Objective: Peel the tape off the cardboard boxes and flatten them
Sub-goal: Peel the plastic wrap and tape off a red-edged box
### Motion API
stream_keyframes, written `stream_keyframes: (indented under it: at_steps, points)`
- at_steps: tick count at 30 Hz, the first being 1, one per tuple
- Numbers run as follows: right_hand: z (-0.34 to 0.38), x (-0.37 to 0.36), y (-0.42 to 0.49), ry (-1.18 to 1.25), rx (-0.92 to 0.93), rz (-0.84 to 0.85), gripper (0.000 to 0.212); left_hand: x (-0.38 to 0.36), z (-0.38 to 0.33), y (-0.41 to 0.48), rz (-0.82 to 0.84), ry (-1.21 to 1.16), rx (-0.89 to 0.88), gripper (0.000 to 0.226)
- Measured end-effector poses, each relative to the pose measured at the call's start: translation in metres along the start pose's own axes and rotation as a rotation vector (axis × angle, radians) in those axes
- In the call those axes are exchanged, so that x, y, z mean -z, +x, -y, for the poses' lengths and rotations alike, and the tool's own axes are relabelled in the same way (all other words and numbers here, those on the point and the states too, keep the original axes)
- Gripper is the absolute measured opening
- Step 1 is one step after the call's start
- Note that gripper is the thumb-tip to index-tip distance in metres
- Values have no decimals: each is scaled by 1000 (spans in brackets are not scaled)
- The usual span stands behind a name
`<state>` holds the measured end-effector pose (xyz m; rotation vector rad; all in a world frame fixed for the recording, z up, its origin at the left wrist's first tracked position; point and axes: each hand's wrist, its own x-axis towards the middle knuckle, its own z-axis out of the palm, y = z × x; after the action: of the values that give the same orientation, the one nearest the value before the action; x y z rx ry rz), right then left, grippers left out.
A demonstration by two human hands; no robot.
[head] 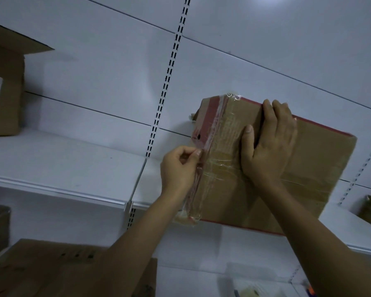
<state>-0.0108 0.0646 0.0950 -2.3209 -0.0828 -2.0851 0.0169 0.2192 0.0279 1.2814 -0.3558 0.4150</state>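
Two bare hands, left hand (178, 168) and right hand (268, 146), with short, evenly trimmed nails, plain on both thumbs. Bare left forearm (141, 232) and right forearm (313, 228) — uncovered all the way to the lower edge of view — slender and smooth in the dim light.

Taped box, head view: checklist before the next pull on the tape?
1. Grip on tape: the left hand pinches the tape at the box's left edge. Ok.
2. Box braced: the right hand lies flat on the box, fingertips at its top edge. Ok.
3. Box resting on the shelf: its underside is hidden. Cannot tell.
4. Pull path to the left: the open carton stands well apart. Ok.
5. Tape removed: wrinkled tape covers the box's left end. Not ok.
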Motion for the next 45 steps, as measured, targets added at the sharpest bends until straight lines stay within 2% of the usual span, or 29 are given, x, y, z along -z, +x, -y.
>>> stream_keyframes:
  at_steps: [3,6,8,12,16,19,22,24,25,27,29,30,32,34,37,40,45]
  points:
    - [0,-1,0,0,2,-7,53,-2,-1,-1,12,70,-36,18]
    - [-1,-2,1,-8,4,-4,54,-7,0,-14,-44,234,-213,8]
    - [-1,-2,0,-12,4,-1,54,-7,3,-20,-88,206,-249,5]
    - [2,0,-1,-23,4,3,55,-10,2,-25,-144,115,-195,9]
    - [1,3,0,-15,1,7,57,-12,4,-32,-200,178,-323,8]
    - [-1,2,0,-15,10,-2,57,-9,10,-29,-191,215,-350,7]
    - [-3,0,0,-6,11,-5,56,-4,11,-21,-141,21,-227,16]
    - [-3,-2,0,-5,12,-3,55,-2,14,-18,-156,-181,-106,12]
    - [-2,-4,1,-7,14,-3,55,0,17,-17,-156,-221,-50,18]
    - [-3,-4,1,-12,13,1,55,3,26,-20,-80,-157,0,40]
    - [-4,-5,0,-8,5,1,54,4,27,-20,28,-131,14,29]
    - [-4,-6,0,-5,5,-2,54,3,24,-18,44,-156,42,16]
    - [-4,-6,0,-2,9,-11,54,3,16,-11,21,-182,91,14]
    - [-4,-5,-1,-9,14,-20,53,3,13,-7,-21,-84,21,18]
    - [-2,-4,-1,-17,17,-19,54,1,11,-17,-107,245,-257,14]
    - [-1,-2,-1,-23,11,-7,55,-3,8,-28,-179,257,-322,9]
    - [-1,-3,-1,-13,12,-28,56,0,0,-37,-170,281,-375,4]
